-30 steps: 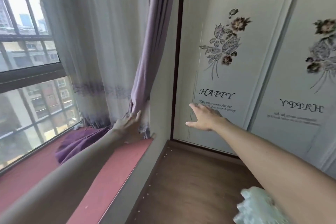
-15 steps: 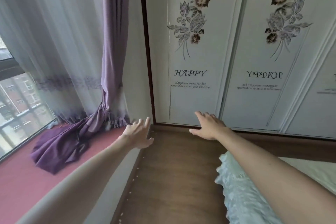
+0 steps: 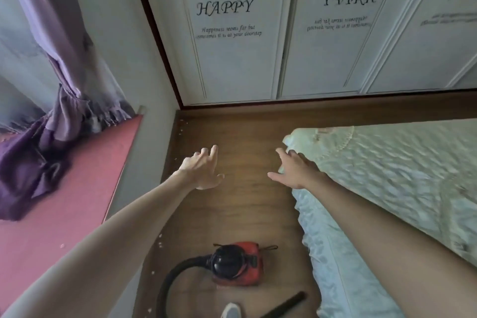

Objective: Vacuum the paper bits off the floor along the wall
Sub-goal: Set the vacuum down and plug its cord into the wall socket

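We're in a home bedroom here: a bed [image 3: 387,175] with a pale quilted cover, wardrobe doors [image 3: 232,64] printed HAPPY, a purple curtain [image 3: 64,80] over a window ledge [image 3: 64,201], and a wooden floor [image 3: 245,209].

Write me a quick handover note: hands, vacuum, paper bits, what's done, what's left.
Left hand and right hand: both open, empty, stretched out above the wooden floor.
Red vacuum cleaner sits on the floor beside the bed, black hose curling left, unheld.
Paper bits dot the floor along the wall.
Done: nothing visibly vacuumed. Left: take the hose, vacuum along the wall.
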`<control>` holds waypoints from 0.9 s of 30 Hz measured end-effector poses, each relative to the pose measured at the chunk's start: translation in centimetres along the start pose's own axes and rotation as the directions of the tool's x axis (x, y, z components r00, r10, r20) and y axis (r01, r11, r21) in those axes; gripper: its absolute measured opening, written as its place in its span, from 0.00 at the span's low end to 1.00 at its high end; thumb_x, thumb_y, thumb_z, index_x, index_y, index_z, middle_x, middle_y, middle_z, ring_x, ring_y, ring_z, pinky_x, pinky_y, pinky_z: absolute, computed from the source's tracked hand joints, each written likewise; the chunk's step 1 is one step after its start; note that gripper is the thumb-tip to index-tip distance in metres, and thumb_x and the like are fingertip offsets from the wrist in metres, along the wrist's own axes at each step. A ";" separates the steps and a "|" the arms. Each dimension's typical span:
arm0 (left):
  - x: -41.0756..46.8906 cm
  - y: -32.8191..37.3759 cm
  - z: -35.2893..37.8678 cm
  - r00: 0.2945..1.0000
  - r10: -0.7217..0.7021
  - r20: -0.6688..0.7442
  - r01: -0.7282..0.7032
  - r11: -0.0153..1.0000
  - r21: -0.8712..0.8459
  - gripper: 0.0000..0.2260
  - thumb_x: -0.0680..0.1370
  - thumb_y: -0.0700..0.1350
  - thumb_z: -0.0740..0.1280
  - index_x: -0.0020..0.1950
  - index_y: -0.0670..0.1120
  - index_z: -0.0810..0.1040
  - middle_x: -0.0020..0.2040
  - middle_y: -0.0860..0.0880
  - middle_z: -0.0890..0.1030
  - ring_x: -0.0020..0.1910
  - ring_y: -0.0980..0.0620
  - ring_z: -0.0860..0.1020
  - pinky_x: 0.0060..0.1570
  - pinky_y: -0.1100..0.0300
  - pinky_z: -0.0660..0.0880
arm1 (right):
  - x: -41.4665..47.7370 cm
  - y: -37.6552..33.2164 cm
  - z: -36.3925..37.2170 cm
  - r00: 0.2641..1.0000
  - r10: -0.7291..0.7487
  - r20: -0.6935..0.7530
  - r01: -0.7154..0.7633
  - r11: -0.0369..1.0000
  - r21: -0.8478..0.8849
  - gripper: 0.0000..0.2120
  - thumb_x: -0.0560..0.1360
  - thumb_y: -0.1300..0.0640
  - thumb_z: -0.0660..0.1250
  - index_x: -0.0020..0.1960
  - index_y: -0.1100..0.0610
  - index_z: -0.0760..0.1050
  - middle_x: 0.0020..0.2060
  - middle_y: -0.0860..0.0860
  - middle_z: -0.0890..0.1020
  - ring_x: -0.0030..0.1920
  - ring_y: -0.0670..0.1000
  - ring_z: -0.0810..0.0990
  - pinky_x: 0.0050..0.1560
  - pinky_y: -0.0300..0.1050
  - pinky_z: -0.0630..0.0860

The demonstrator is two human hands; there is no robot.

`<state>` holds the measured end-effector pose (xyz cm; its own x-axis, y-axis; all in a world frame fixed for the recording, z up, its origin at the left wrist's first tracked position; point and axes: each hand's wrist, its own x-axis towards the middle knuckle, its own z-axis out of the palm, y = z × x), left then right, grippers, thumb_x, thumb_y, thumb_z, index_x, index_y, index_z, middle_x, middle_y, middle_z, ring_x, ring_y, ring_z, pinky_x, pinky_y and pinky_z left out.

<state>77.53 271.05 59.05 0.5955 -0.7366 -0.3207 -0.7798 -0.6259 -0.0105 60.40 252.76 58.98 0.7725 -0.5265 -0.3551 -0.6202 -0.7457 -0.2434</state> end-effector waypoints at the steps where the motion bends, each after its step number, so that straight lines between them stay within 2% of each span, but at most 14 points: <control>1: 1.0 0.2 1.9 0.999 0.014 0.038 -0.013 1.000 -0.008 0.38 0.77 0.60 0.63 0.78 0.44 0.50 0.70 0.41 0.67 0.66 0.39 0.71 0.58 0.45 0.73 | 0.7 0.6 2.0 0.999 0.032 0.039 -0.032 0.999 0.013 0.35 0.76 0.38 0.64 0.76 0.53 0.56 0.68 0.56 0.69 0.67 0.59 0.69 0.58 0.54 0.72; 8: 6.2 0.5 16.0 0.952 0.126 0.280 -0.121 0.992 -0.033 0.38 0.78 0.61 0.61 0.79 0.45 0.47 0.71 0.42 0.66 0.67 0.41 0.69 0.58 0.46 0.72 | 4.0 3.4 16.1 0.949 0.162 0.271 -0.209 0.966 0.153 0.38 0.79 0.42 0.63 0.80 0.55 0.48 0.77 0.59 0.57 0.76 0.60 0.58 0.68 0.55 0.65; 14: 8.1 -0.5 28.3 0.899 0.126 0.419 -0.102 0.992 -0.080 0.37 0.77 0.60 0.61 0.78 0.45 0.50 0.70 0.42 0.67 0.67 0.40 0.70 0.59 0.45 0.72 | 5.9 5.9 28.6 0.910 0.213 0.356 -0.247 0.968 0.052 0.39 0.77 0.35 0.60 0.79 0.53 0.51 0.74 0.56 0.64 0.72 0.59 0.66 0.65 0.58 0.70; 17: 8.2 -1.2 34.2 0.861 0.103 0.498 -0.054 0.992 -0.113 0.38 0.77 0.60 0.62 0.79 0.44 0.50 0.70 0.42 0.67 0.67 0.40 0.71 0.58 0.46 0.71 | 6.4 6.6 34.5 0.885 0.214 0.413 -0.258 0.965 0.052 0.37 0.76 0.35 0.60 0.77 0.53 0.54 0.72 0.57 0.67 0.70 0.60 0.68 0.64 0.57 0.71; 22: 7.6 -1.6 42.5 0.805 0.151 0.574 -0.087 0.987 -0.137 0.32 0.77 0.59 0.62 0.75 0.46 0.55 0.66 0.43 0.70 0.62 0.40 0.73 0.55 0.46 0.74 | 6.4 7.8 43.1 0.838 0.228 0.496 -0.289 0.956 0.050 0.35 0.76 0.35 0.60 0.74 0.53 0.57 0.68 0.57 0.70 0.66 0.59 0.72 0.56 0.54 0.74; 27: 7.8 -1.0 48.4 0.755 0.169 0.634 -0.122 0.986 -0.118 0.34 0.77 0.57 0.62 0.76 0.44 0.53 0.68 0.41 0.68 0.65 0.39 0.72 0.58 0.44 0.74 | 6.3 8.7 49.6 0.800 0.213 0.561 -0.297 0.953 0.061 0.36 0.77 0.36 0.60 0.77 0.54 0.54 0.71 0.56 0.69 0.68 0.59 0.70 0.59 0.56 0.74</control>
<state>73.62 278.28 10.68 0.1952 -0.4995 -0.8441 -0.8184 -0.5573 0.1405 53.11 263.22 9.86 0.4090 -0.3513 -0.8422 -0.8288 -0.5292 -0.1818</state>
